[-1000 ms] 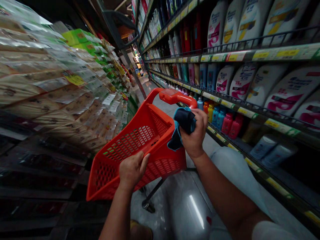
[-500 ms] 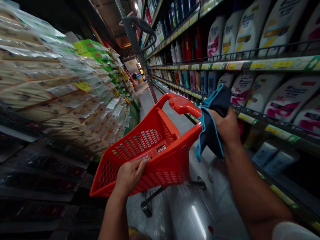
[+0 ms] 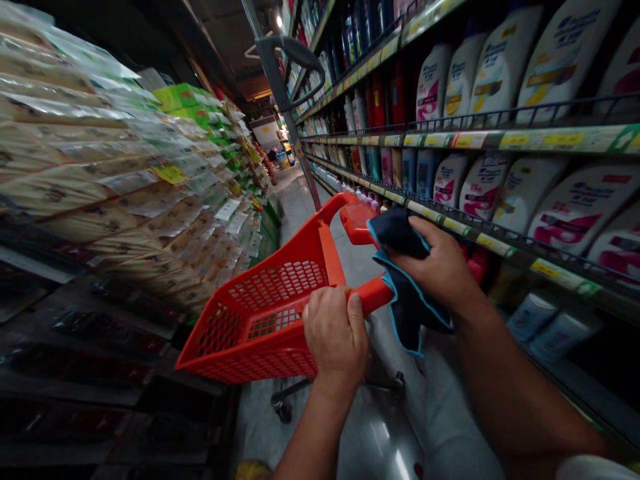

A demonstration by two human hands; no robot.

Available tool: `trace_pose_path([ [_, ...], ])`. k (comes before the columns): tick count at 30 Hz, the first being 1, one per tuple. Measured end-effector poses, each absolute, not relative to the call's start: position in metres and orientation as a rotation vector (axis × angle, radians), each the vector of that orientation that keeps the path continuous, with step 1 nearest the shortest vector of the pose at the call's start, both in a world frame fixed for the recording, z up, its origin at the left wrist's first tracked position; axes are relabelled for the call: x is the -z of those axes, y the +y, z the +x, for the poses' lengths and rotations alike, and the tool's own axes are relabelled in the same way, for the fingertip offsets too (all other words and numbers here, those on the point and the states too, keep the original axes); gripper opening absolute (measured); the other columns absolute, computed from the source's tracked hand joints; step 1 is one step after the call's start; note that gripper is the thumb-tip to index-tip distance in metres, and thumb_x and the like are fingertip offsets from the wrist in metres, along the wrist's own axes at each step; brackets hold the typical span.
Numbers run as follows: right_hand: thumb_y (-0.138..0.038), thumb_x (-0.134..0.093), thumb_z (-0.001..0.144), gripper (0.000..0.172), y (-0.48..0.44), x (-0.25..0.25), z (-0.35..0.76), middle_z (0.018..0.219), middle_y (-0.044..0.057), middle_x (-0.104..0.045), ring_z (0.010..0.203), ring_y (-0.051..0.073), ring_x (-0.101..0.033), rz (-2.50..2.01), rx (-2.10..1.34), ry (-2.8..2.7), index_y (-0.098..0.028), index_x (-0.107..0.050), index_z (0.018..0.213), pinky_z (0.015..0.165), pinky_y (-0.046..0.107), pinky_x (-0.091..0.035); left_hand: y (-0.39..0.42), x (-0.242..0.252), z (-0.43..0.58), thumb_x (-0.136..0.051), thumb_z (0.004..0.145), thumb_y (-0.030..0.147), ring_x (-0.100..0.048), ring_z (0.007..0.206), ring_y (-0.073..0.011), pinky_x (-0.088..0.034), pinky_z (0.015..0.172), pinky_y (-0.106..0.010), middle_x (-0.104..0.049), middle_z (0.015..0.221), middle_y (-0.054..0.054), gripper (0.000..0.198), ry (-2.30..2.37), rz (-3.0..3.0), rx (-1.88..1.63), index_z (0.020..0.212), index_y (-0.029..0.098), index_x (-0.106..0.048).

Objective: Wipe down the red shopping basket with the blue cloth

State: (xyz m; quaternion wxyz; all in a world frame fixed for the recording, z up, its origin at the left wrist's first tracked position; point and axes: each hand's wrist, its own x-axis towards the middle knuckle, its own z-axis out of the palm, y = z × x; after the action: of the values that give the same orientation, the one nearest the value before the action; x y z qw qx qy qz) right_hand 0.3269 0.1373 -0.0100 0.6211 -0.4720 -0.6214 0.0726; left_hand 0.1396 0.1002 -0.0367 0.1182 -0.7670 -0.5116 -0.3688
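Note:
A red plastic shopping cart (image 3: 270, 277) on dark wheeled legs stands in the aisle in front of me. My left hand (image 3: 336, 333) is closed over the near rim of its basket, close to the handle end. My right hand (image 3: 435, 263) grips a dark blue cloth (image 3: 413, 293) with light blue edging. The cloth is draped over the cart's red handle (image 3: 357, 220), and part of it hangs down below. It hides the right end of the handle. No goods show inside the basket.
Shelves on the right hold shampoo bottles (image 3: 565, 207) behind low wire rails. Stacked plastic-wrapped packs (image 3: 90, 173) line the left side. A grey upright post with a looped handle (image 3: 295, 73) rises beyond the cart. The tiled floor (image 3: 295, 193) runs on between them.
My left hand has moved right along the basket rim toward the handle. My right hand has shifted slightly left with the cloth, which now covers more of the handle.

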Motion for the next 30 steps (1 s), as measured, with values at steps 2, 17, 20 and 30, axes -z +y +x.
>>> trace_pose_path([
  [2,-0.035,-0.07,0.077,0.031,0.146,0.007,0.331,0.088,0.001,-0.069,0.079,0.019,-0.064,-1.099,-0.312,-1.385,-0.019,-0.069,0.103,0.074,0.033,-0.051,0.097,0.037,0.128,-0.03,0.104,0.036,-0.055,0.085,-0.0213,-0.039,0.076,-0.036,-0.064,0.082,-0.005,0.039,-1.43,-2.252,1.196,0.085,0.02,-0.059],
  [17,-0.035,-0.071,0.076,0.019,0.158,-0.014,0.321,0.088,0.005,-0.069,0.09,0.025,-0.058,-1.198,-0.016,-1.604,-0.019,-0.072,0.088,0.085,0.039,-0.046,0.031,-0.012,0.115,-0.045,0.1,0.032,-0.056,0.064,-0.0156,-0.036,0.063,-0.031,-0.062,0.068,0.001,0.03,-1.377,-2.415,1.064,0.074,0.022,-0.056],
  [20,-0.033,-0.071,0.078,0.018,0.136,-0.019,0.312,0.09,0.005,-0.07,0.093,0.024,-0.059,-0.994,-0.072,-1.858,-0.02,-0.072,0.089,0.088,0.038,-0.046,0.031,-0.016,0.108,-0.045,0.1,0.033,-0.056,0.062,-0.0151,-0.035,0.061,-0.031,-0.061,0.065,0.001,0.033,-1.37,-2.437,1.021,0.07,0.022,-0.055],
  [30,-0.054,-0.075,0.073,0.043,0.16,0.009,0.326,0.093,0.006,-0.073,0.089,0.026,-0.066,-1.186,-0.134,-1.158,-0.019,-0.072,0.098,0.088,0.044,-0.053,0.034,-0.004,0.084,-0.041,0.098,0.021,-0.048,0.058,-0.0125,-0.034,0.061,-0.031,-0.05,0.058,0.001,0.037,-1.228,-2.462,1.245,0.062,0.021,-0.047],
])
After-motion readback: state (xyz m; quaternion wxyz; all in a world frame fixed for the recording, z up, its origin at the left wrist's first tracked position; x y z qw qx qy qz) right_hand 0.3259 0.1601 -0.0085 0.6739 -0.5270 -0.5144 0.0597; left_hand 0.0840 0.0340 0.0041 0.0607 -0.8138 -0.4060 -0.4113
